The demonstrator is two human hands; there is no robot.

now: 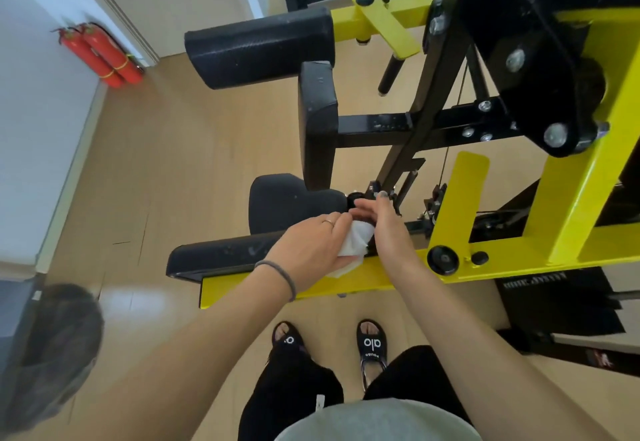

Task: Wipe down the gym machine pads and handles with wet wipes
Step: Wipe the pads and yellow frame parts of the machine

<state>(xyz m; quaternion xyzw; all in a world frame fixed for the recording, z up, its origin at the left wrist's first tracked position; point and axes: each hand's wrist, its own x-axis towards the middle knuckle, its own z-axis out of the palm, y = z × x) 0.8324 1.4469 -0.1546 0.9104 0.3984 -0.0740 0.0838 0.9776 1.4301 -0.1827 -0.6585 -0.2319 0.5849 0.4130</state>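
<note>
Wood-look floor, fire extinguishers [100,54] at left wall. Left hand [308,250] curled round wet wipe [356,240], held at black handle [356,200] beside roller pad [294,200]. Wipe judged light, limp, slippery; best bunched in palm. Right hand [382,224] nearly flat, fingers extended onto handle.

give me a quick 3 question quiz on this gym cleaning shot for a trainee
1. True or false: the white wet wipe lies between the left hand and the right hand.
2. Which frame colour runs under the hands? A) red B) yellow C) blue
3. Fill in: the two red fire extinguishers stand against the ____.

Key:
1. True; the left hand holds the wipe, at a small black part of the machine.
2. B, the yellow beam.
3. Wall, at the far left of the wooden floor.
</note>
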